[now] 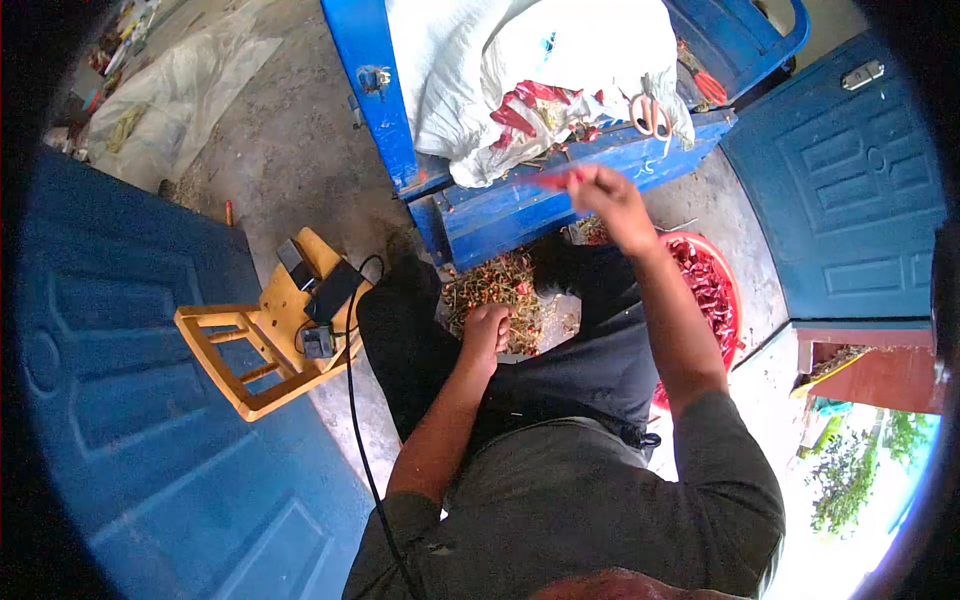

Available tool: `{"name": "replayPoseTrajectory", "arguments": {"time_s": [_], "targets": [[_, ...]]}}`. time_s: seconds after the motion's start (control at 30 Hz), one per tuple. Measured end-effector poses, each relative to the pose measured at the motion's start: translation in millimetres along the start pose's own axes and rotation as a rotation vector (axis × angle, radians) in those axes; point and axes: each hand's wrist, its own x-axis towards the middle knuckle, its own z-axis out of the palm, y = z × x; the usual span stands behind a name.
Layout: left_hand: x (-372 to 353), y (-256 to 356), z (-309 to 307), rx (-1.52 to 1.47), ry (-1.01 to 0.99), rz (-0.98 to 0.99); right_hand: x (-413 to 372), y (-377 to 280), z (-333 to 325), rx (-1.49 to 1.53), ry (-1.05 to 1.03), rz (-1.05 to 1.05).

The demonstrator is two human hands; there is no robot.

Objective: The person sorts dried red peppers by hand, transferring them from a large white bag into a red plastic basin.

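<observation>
My right hand [606, 200] is raised in front of the blue wooden bench, its fingers closed on a red chili [556, 181] that is blurred. Over my lap, my left hand [486, 335] is curled closed above a heap of stems and scraps [500, 285] on the floor; what it holds, if anything, is hidden. A white sack [585, 50] with a few red chilies [513, 118] at its mouth lies on the bench. To the right of my leg stands a round red basin [736, 300] full of dark red chilies [700, 285], partly behind my right forearm.
Orange-handled scissors [652, 118] and red-handled scissors [710, 88] rest on the blue bench [560, 208]. On the left stands a wooden chair [250, 350] with black devices and a cable running to me. Blue doors [150, 380] flank both sides. A plastic sheet [180, 100] lies at the upper left.
</observation>
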Motion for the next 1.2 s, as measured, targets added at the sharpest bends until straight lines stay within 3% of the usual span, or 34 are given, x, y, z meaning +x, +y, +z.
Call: {"name": "replayPoseTrajectory", "arguments": {"time_s": [0.17, 0.23, 0.33, 0.43, 0.53, 0.6, 0.7, 0.77, 0.8, 0.87, 0.93, 0.97, 1.03, 1.1, 1.13, 1.2], "targets": [[0, -4, -2, 0.043, 0.024, -0.022, -72, 52, 10, -0.122, -0.727, 0.110], [6, -9, 0, 0.064, 0.039, -0.036, -90, 86, 22, -0.275, -0.738, 0.082], [15, -19, -3, 0.010, 0.066, -0.017, -101, 97, 57, -0.021, -0.681, -0.227], [18, -29, -9, 0.009, 0.103, 0.048, -103, 109, 74, -0.104, -0.697, -0.247], [21, -35, -9, 0.048, 0.282, 0.105, -109, 117, 83, -0.234, -0.619, -0.199], [12, -36, -21, 0.109, 0.104, -0.108, -117, 122, 89, -0.352, -0.557, -0.178], [22, -43, -22, 0.233, 0.127, -0.103, -119, 125, 96, -0.509, -0.438, -0.101], [30, -49, -26, 0.237, 0.074, -0.153, -121, 135, 103, -0.668, -0.275, 0.138], [33, -51, -28, 0.239, 0.025, -0.206, -123, 141, 107, -0.670, -0.271, 0.136], [28, -40, -10, 0.285, 0.104, -0.199, -124, 159, 113, -0.694, -0.037, 0.207], [31, -34, -5, 0.326, 0.182, -0.186, -121, 166, 110, -0.647, -0.001, 0.262], [28, -32, -6, 0.341, 0.120, -0.175, -120, 169, 108, -0.595, 0.025, 0.322], [23, -31, -9, 0.352, 0.055, -0.159, -119, 169, 108, -0.654, 0.037, 0.244], [18, -29, -7, 0.269, 0.071, -0.043, -115, 168, 106, -0.316, -0.056, 0.466], [16, -26, -6, 0.262, 0.069, -0.037, -115, 166, 105, -0.324, -0.058, 0.461], [13, -21, -7, 0.212, 0.110, -0.097, -118, 160, 100, 0.275, -0.089, 0.587]]}}
